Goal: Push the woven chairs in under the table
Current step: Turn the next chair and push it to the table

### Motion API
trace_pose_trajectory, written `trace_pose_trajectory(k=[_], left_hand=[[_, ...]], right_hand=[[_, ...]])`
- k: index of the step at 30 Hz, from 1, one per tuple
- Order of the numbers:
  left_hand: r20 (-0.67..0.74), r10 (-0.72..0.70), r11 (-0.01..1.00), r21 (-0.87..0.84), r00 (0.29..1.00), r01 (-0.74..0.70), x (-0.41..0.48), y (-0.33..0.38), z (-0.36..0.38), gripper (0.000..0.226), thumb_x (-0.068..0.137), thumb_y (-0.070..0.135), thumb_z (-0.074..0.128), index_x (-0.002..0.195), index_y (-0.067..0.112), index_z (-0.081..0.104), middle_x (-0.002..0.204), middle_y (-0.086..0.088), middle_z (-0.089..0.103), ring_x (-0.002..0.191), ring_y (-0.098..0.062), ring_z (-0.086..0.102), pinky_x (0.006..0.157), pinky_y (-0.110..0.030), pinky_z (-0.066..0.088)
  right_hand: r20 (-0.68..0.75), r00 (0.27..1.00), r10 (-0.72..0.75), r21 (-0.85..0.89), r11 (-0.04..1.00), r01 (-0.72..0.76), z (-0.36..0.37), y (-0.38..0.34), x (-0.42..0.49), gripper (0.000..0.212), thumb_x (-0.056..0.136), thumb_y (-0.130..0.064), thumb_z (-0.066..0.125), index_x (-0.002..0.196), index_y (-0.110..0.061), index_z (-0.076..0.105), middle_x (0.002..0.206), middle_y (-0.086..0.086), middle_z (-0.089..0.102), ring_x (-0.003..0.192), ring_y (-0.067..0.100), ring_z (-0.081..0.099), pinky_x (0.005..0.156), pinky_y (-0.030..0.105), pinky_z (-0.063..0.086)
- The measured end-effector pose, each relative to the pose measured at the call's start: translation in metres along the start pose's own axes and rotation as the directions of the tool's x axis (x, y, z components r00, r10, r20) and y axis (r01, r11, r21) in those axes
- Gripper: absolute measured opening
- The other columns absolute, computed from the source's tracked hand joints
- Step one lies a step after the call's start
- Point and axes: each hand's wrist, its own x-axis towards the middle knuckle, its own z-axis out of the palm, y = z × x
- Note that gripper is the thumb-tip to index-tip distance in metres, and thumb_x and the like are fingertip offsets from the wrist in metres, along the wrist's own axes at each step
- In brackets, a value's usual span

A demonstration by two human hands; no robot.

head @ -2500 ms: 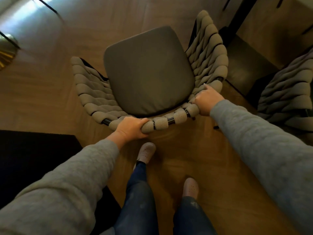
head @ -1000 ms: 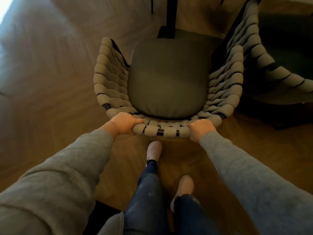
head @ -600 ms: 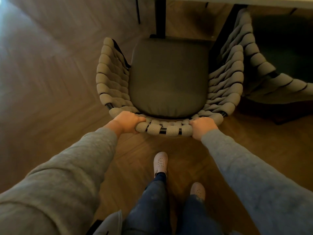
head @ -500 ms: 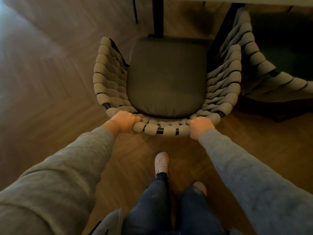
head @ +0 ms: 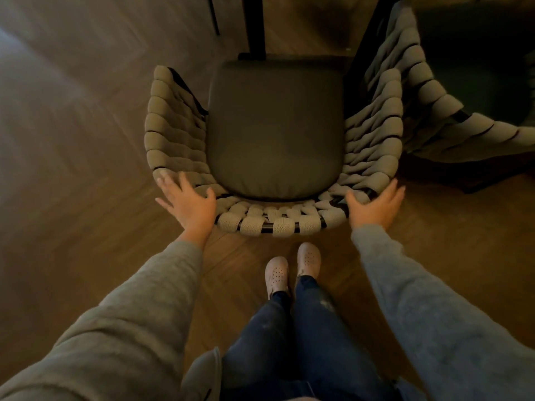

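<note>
the woven chair (head: 275,224) stands square before the person, back rim nearest them, its seat cushion (head: 275,131) running straight away toward the dark table leg (head: 256,24). so the line of any push lies dead ahead of both grips. the cushion's far edge sits right at the foot of that leg. how far it reaches under the surface i cannot tell, since the top is out of view.

the left grip (head: 191,206) is spread wide with straight fingers at the rim's left back corner, and the right grip (head: 376,208) is spread the same way at the right back corner. neither curls round anything. blur keeps me from saying whether they touch the weave. both look equally near, so a level two-handed shove would suit.

a second woven chair (head: 428,111) stands just beside it on the right, arm close against arm, which could snag. the floor (head: 72,140) is herringbone wood, and pale shoes (head: 277,273) stand close behind the rim.
</note>
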Motion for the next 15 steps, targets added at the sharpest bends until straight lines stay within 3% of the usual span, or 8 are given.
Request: trace_pose_trajectory(k=[1, 2, 4, 5, 6, 9, 15], left_hand=[[0.004, -0.157, 0.983, -0.095, 0.988, 0.157, -0.004, 0.006, -0.001, 0.08, 0.09, 0.031, 0.063, 0.153, 0.014, 0.017, 0.162, -0.01, -0.002, 0.149, -0.026, -0.001, 0.12, -0.051, 0.005], [0.042, -0.327, 0.914, -0.239, 0.944, 0.328, -0.007, 0.012, -0.002, 0.085, 0.09, 0.026, 0.064, 0.154, 0.014, 0.009, 0.162, -0.009, -0.002, 0.148, -0.026, 0.006, 0.12, -0.046, 0.012], [0.21, -0.559, 0.634, -0.515, 0.802, 0.577, -0.011, 0.02, -0.006, 0.084, 0.091, 0.019, 0.062, 0.154, 0.016, 0.006, 0.158, -0.01, 0.019, 0.14, -0.026, 0.031, 0.111, -0.038, 0.03], [0.272, -0.597, 0.528, -0.575, 0.755, 0.625, -0.011, 0.022, -0.006, 0.079, 0.092, 0.017, 0.06, 0.153, 0.018, 0.01, 0.152, -0.01, 0.033, 0.132, -0.027, 0.042, 0.104, -0.037, 0.037], [0.294, -0.609, 0.488, -0.593, 0.736, 0.641, -0.01, 0.023, -0.006, 0.074, 0.092, 0.017, 0.059, 0.152, 0.019, 0.015, 0.144, -0.011, 0.042, 0.126, -0.028, 0.048, 0.099, -0.036, 0.041], [0.278, -0.608, 0.505, -0.588, 0.744, 0.632, -0.009, 0.022, -0.008, 0.065, 0.093, 0.018, 0.058, 0.148, 0.018, 0.023, 0.136, -0.012, 0.049, 0.12, -0.029, 0.051, 0.086, -0.032, 0.04], [0.267, -0.624, 0.501, -0.584, 0.734, 0.639, -0.004, 0.02, -0.014, 0.057, 0.095, 0.016, 0.055, 0.144, 0.016, 0.027, 0.136, -0.01, 0.049, 0.121, -0.027, 0.05, 0.084, -0.03, 0.039]], right_hand=[[0.061, 0.978, 0.2, 0.244, 0.947, -0.209, 0.005, -0.001, -0.002, 0.104, 0.081, -0.036, 0.075, 0.156, -0.026, 0.004, 0.161, 0.01, 0.012, 0.146, 0.033, 0.018, 0.116, 0.054, 0.025], [0.156, 0.917, 0.366, 0.425, 0.813, -0.397, 0.01, -0.003, -0.004, 0.106, 0.08, -0.033, 0.077, 0.156, -0.028, 0.003, 0.159, 0.011, 0.019, 0.143, 0.036, 0.026, 0.114, 0.054, 0.03], [0.309, 0.794, 0.524, 0.541, 0.59, -0.6, 0.014, -0.011, -0.007, 0.1, 0.078, -0.028, 0.079, 0.155, -0.023, 0.015, 0.15, 0.015, 0.036, 0.135, 0.037, 0.04, 0.11, 0.051, 0.037], [0.33, 0.774, 0.54, 0.534, 0.57, -0.625, 0.015, -0.014, -0.004, 0.093, 0.078, -0.023, 0.079, 0.153, -0.021, 0.024, 0.145, 0.016, 0.044, 0.129, 0.036, 0.046, 0.107, 0.049, 0.041], [0.321, 0.777, 0.541, 0.519, 0.586, -0.622, 0.016, -0.015, -0.002, 0.085, 0.079, -0.019, 0.078, 0.15, -0.018, 0.032, 0.139, 0.016, 0.049, 0.124, 0.035, 0.051, 0.104, 0.047, 0.045], [0.265, 0.807, 0.528, 0.457, 0.668, -0.587, 0.016, -0.018, 0.001, 0.069, 0.08, -0.011, 0.074, 0.143, -0.015, 0.045, 0.127, 0.014, 0.059, 0.113, 0.033, 0.059, 0.096, 0.044, 0.052], [0.191, 0.831, 0.522, 0.448, 0.707, -0.547, 0.021, -0.037, -0.003, 0.055, 0.084, -0.015, 0.071, 0.135, -0.015, 0.053, 0.121, 0.013, 0.062, 0.107, 0.032, 0.062, 0.091, 0.042, 0.053]])
